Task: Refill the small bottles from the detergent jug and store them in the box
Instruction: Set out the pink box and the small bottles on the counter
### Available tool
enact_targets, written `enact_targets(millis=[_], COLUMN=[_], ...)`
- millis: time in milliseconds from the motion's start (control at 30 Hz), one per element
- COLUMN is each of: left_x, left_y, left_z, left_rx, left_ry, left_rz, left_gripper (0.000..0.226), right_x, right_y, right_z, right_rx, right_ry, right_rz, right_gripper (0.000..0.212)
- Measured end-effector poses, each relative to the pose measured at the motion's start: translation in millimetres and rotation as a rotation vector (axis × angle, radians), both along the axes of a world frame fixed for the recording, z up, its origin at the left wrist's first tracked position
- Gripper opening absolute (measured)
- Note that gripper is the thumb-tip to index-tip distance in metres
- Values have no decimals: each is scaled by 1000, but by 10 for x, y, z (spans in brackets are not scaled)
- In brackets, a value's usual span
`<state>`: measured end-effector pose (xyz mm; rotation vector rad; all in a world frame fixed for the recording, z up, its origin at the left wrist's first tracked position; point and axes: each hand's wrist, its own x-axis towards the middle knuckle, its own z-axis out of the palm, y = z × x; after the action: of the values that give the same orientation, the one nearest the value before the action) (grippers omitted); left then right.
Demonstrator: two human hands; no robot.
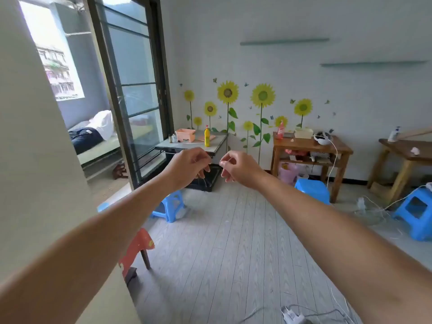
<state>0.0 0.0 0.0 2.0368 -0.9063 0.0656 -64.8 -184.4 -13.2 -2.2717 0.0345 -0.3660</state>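
Across room, on grey square bench (171, 146): tall yellow plastic detergent jug (206, 137) upright beside orange plastic box (185, 135); small dark bottles (172, 138) left of box. Mid-air, left grip (189, 165) and right grip (236, 167): fingers loosely curled, empty.

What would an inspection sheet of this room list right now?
Surface: grey table across the room, by the far wall.
Job's things: orange box, yellow jug and small bottles stand on it, with the bottles left of the box and the jug right of it.
Clutter: blue stools, red chair, loaded wooden table.
Hands: left hand and right hand held out, fingers loosely curled, nothing seen in them.
Cables: white cable hangs off the wooden table; more lie on the floor.
Surroundings: sunflower stickers, glass door.
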Motion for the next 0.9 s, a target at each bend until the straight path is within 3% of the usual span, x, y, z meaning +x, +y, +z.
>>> enact_targets(millis=[267, 467, 633, 900], left_x=[1281, 2220, 3247, 5432], left_y=[-1178, -1486, -1684, -2731], left_z=[-25, -313, -334, -418], left_rx=[-62, 8, -55, -40], left_ry=[72, 105, 126, 109], left_rz=[16, 169, 263, 196], left_gripper=[9, 10, 11, 12], right_x=[1371, 2552, 3642, 5538], right_y=[-1248, -1634, -1893, -3001], right_z=[-672, -560, -415, -352], right_rx=[49, 165, 166, 107], right_ry=[207, 153, 74, 66], right_rz=[-7, 25, 120, 67], right_gripper=[15, 18, 15, 14])
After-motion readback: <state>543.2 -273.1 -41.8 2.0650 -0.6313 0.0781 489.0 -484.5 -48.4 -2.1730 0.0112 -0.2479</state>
